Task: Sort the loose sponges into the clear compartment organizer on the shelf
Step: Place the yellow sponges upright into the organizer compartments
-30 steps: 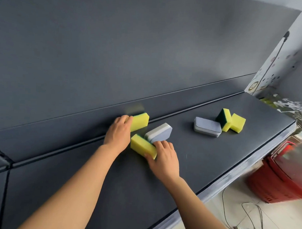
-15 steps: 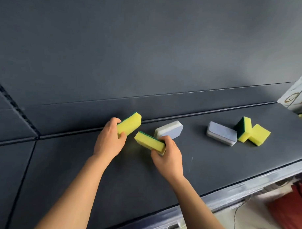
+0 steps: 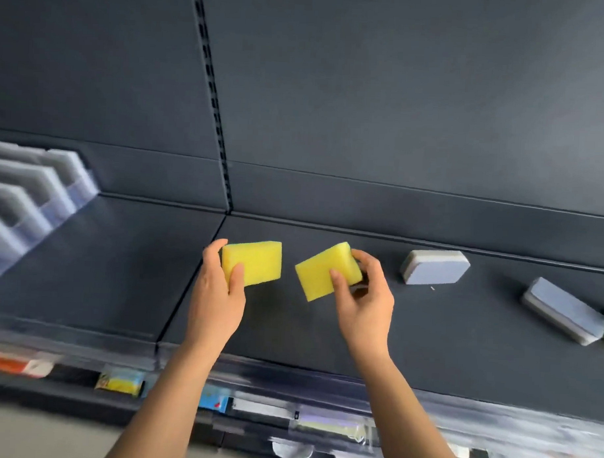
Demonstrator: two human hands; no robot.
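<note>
Holding one yellow sponge in left hand, another yellow sponge pinched in right hand, both above dark shelf. Two grey sponges lying right; clear organizer far left, blurred.

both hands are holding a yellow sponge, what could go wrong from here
1. The right hand pinches the right yellow sponge by one end, tilted, so it may slip out on the way.
2. The clear organizer sits far off to the left, and the left hand also grips the left yellow sponge, so no hand is free to steady the organizer.
</note>
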